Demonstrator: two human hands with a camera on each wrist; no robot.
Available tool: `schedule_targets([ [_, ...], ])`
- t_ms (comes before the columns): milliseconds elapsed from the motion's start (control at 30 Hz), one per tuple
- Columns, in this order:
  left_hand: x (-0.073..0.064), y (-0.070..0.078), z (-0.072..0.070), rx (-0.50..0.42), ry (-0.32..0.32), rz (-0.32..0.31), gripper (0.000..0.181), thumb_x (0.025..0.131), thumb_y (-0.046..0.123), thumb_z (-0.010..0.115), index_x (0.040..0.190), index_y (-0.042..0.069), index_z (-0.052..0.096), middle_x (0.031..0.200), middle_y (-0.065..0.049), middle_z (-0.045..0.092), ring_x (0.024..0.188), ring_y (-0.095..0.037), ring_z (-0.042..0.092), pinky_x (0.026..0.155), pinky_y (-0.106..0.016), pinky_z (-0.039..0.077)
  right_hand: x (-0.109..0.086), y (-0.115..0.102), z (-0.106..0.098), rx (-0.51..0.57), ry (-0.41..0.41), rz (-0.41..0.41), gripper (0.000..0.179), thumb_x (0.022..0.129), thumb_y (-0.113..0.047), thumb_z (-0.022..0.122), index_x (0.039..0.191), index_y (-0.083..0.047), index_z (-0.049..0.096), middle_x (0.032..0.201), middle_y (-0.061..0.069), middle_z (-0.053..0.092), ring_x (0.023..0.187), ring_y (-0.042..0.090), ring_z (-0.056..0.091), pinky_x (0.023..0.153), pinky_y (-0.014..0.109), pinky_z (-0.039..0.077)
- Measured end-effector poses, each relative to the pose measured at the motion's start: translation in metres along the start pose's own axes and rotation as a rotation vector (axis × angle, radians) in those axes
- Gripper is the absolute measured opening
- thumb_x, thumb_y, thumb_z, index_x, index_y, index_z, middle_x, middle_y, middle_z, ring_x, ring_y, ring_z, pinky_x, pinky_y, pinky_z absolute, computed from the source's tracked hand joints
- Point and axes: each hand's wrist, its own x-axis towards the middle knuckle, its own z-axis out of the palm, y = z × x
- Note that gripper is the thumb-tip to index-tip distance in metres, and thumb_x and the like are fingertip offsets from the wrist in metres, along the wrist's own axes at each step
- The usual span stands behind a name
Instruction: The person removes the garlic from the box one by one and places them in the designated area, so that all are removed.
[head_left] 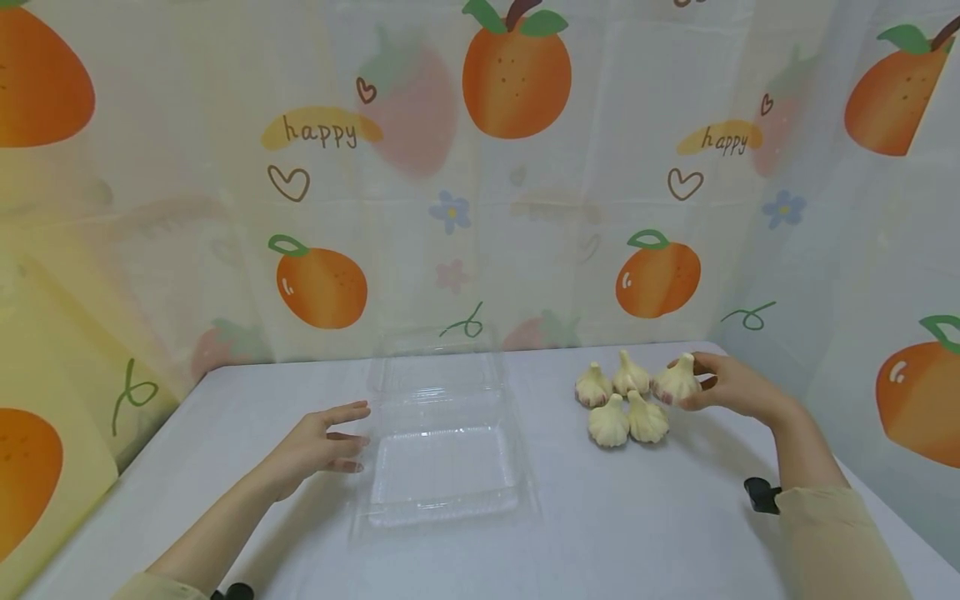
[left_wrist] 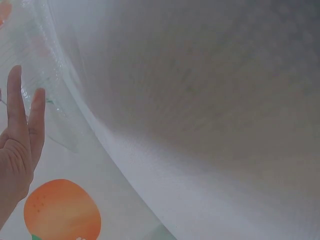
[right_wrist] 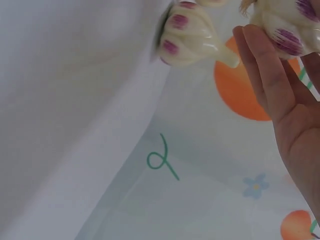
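My right hand (head_left: 738, 387) pinches a pale garlic bulb (head_left: 677, 381) between thumb and fingers at the right of the table. In the right wrist view, purple patches show on this held bulb (right_wrist: 286, 27), and the right hand's fingers (right_wrist: 272, 75) lie along it. Several other garlic bulbs (head_left: 608, 422) sit in a cluster just to its left. A clear plastic clamshell box (head_left: 442, 507) stands open, its lid (head_left: 438, 371) folded back toward the wall. Beside the box's left edge, my left hand (head_left: 318, 446) is held with fingers spread and nothing in it.
A white cloth covers the table (head_left: 600, 525). Behind it hangs a curtain (head_left: 525, 225) printed with oranges and strawberries, which also runs along both sides. A black strap piece (head_left: 762, 495) shows at the right wrist.
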Motion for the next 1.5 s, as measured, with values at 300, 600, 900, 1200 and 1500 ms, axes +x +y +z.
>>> schedule_targets([
  [300,0.001,-0.001,0.0,-0.006,0.007,-0.003,0.068,0.093,0.011,0.066,0.149,-0.009,0.033,0.165,-0.02,0.019,0.132,-0.045,0.05,0.086,-0.036,0.065,-0.003,0.013,0.002,-0.022,-0.008,0.088,0.078,0.085,-0.03,0.074,0.145,0.005,0.037,0.14,0.034,0.048,0.119,0.045,0.056,0.093,0.059,0.055],
  [600,0.001,-0.001,0.0,-0.006,0.007,-0.004,0.069,0.093,0.012,0.066,0.149,-0.009,0.033,0.165,-0.02,0.019,0.132,-0.046,0.05,0.086,-0.036,0.065,-0.007,0.029,0.008,-0.098,0.001,0.113,0.082,0.084,-0.033,0.074,0.145,0.007,0.037,0.14,0.032,0.05,0.125,0.051,0.05,0.094,0.059,0.054],
  [900,0.002,-0.002,0.0,-0.015,0.003,-0.006,0.069,0.093,0.012,0.066,0.149,-0.009,0.032,0.165,-0.02,0.019,0.132,-0.045,0.05,0.087,-0.036,0.064,-0.006,0.045,0.015,-0.053,-0.032,0.122,0.084,0.083,-0.028,0.074,0.144,0.013,0.034,0.137,0.038,0.048,0.122,0.049,0.049,0.094,0.06,0.053],
  [1200,0.002,-0.003,-0.001,-0.012,0.007,-0.005,0.069,0.093,0.013,0.066,0.149,-0.008,0.033,0.165,-0.019,0.019,0.132,-0.044,0.051,0.087,-0.037,0.064,-0.004,0.048,0.017,-0.05,-0.054,0.126,0.081,0.082,-0.027,0.074,0.142,0.012,0.037,0.137,0.036,0.049,0.119,0.045,0.053,0.094,0.058,0.054],
  [1500,0.002,-0.003,-0.001,-0.012,0.006,-0.003,0.069,0.093,0.012,0.066,0.149,-0.008,0.033,0.165,-0.019,0.019,0.133,-0.045,0.05,0.087,-0.037,0.064,-0.003,0.048,0.019,-0.039,-0.058,0.123,0.082,0.081,-0.027,0.075,0.141,0.014,0.037,0.136,0.037,0.05,0.12,0.046,0.052,0.095,0.057,0.055],
])
